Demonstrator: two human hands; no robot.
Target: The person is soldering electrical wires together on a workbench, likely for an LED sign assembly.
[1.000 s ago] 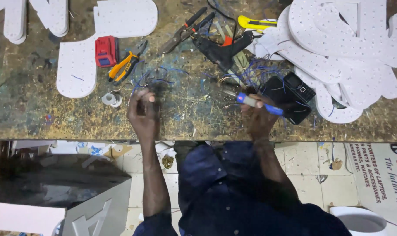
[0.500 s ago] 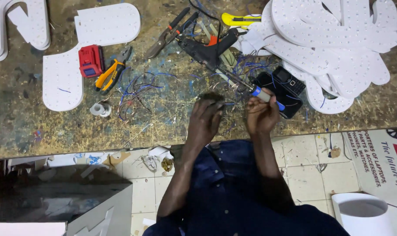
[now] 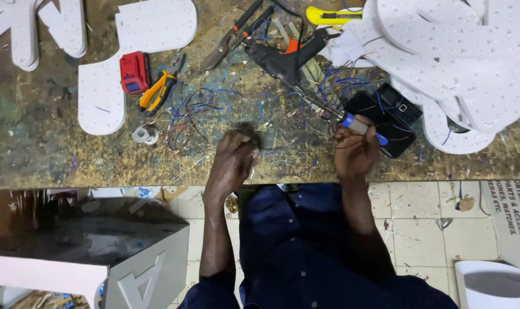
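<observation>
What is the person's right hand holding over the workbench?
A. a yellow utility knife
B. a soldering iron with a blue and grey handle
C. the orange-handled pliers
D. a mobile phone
B: the right hand grips the soldering iron by its blue and grey handle, while the utility knife, pliers and phone lie untouched on the workbench.

from my feed the surface (image 3: 54, 160) is a mottled olive-brown, scratched all over with blue and white paint flecks. the cut-out panels (image 3: 454, 63) are plain white, dotted with tiny holes. the soldering iron (image 3: 360, 126) in my right hand (image 3: 354, 151) has a blue and grey handle. loose wires (image 3: 197, 111) are mostly blue with some reddish strands. pliers (image 3: 160, 88) have orange-yellow and black handles, next to a red little box (image 3: 134, 71). the glue gun (image 3: 285, 57) is black with an orange trigger, the utility knife (image 3: 331, 15) yellow. two black phones (image 3: 385, 114). my shirt (image 3: 305, 252) is dark navy, floor tiles (image 3: 420, 223) off-white and stained.
</observation>
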